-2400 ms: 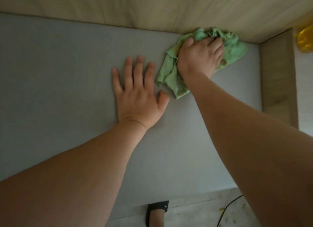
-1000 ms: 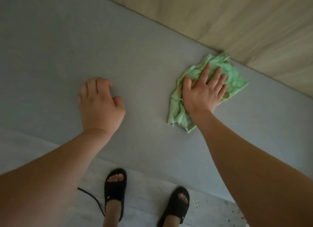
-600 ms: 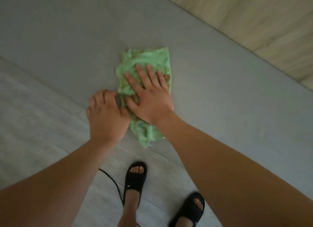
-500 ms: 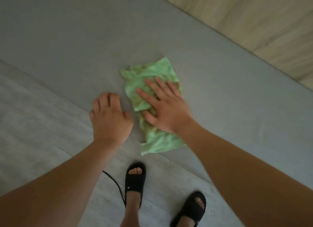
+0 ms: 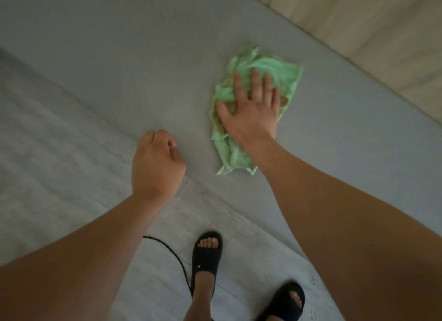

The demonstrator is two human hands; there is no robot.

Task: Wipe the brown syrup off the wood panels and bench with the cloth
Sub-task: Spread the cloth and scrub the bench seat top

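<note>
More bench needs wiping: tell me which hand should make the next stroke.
Right. The right hand lies flat on the cloth on the bench; the left hand is loosely curled, empty, apart from it.

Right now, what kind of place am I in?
Probably an indoor room at home: a grey padded bench set against pale wood panels, a light plank floor, and feet in black sandals.
</note>
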